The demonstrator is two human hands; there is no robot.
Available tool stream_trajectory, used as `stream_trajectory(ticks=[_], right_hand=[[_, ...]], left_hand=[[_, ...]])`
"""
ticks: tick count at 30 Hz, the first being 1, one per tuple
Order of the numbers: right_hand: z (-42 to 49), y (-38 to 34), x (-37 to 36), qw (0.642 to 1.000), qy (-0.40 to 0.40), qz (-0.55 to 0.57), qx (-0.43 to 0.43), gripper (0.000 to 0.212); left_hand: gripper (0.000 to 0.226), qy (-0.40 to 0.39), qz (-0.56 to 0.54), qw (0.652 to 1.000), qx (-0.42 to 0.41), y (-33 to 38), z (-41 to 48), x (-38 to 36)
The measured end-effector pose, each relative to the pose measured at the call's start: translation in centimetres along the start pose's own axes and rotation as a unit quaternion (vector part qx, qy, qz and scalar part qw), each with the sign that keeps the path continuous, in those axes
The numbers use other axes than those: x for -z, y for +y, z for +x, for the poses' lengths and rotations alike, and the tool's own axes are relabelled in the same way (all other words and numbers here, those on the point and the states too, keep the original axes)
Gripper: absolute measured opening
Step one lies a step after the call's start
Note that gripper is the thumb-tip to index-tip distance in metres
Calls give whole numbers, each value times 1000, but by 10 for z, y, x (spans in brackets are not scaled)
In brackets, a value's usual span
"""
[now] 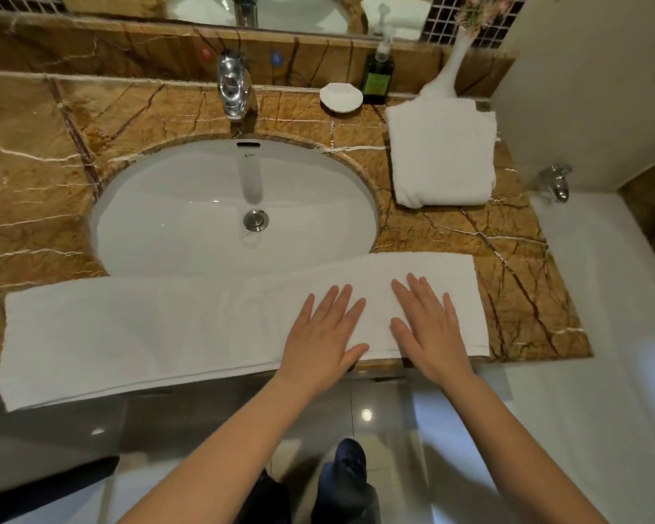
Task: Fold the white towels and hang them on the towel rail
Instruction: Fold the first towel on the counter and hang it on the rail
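A long white towel [137, 330], folded into a narrow strip, lies along the front edge of the brown marble counter [31, 206], below the sink. My left hand [326, 334] and my right hand [428, 327] lie flat on its right part, side by side, fingers straight and spread. A second white towel [443, 153], folded into a thick rectangle, sits at the back right of the counter. No towel rail is in view.
A white oval sink [190, 206] with a chrome tap [233, 85] fills the counter's middle. A white soap dish [341, 97], a dark green pump bottle [378, 75] and a white vase [447, 73] stand along the back. A bathtub rim [598, 296] lies to the right.
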State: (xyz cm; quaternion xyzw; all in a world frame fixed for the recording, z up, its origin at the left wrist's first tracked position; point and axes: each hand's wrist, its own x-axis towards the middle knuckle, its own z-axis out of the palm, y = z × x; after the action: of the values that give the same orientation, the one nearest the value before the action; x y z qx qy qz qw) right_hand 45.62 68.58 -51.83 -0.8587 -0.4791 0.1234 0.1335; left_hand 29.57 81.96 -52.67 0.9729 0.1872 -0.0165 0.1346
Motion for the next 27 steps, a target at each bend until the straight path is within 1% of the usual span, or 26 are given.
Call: stream_trajectory(ticks=[1, 3, 5, 6, 8, 10, 13, 16, 20, 22, 24, 27], right_hand=[[-2, 5, 6, 1000, 12, 15, 24, 61], [-8, 16, 16, 996, 44, -1, 80, 55], [-13, 25, 22, 990, 46, -42, 125, 49], [-15, 28, 24, 987, 40, -59, 143, 46], [-16, 33, 26, 983, 33, -80, 164, 42], [-16, 37, 27, 977, 43, -94, 187, 37], [-14, 42, 28, 963, 55, -112, 240, 23], [-13, 48, 26, 948, 62, -126, 284, 18], [-12, 56, 27, 945, 55, -108, 304, 13], [-11, 60, 31, 944, 37, -94, 313, 18], [-8, 63, 36, 940, 22, -98, 326, 16], [-4, 69, 36, 936, 39, -108, 334, 12]], left_hand=[[64, 6, -3, 1000, -3, 1, 2, 2], [57, 42, -6, 998, -37, 6, 5, 6], [47, 90, -4, 992, -87, 14, 10, 9], [43, 100, -3, 990, -104, 19, 13, 9], [35, 103, 0, 987, -121, 28, 20, 9], [26, 93, 9, 987, -128, 36, 26, 6], [19, 87, 40, 986, -138, 44, 31, 3], [20, 92, 65, 985, -135, 49, 32, 5], [29, 90, 79, 986, -116, 56, 31, 7], [29, 93, 91, 986, -105, 59, 29, 5], [27, 95, 99, 987, -90, 61, 27, 4], [23, 92, 110, 986, -80, 66, 27, 2]])
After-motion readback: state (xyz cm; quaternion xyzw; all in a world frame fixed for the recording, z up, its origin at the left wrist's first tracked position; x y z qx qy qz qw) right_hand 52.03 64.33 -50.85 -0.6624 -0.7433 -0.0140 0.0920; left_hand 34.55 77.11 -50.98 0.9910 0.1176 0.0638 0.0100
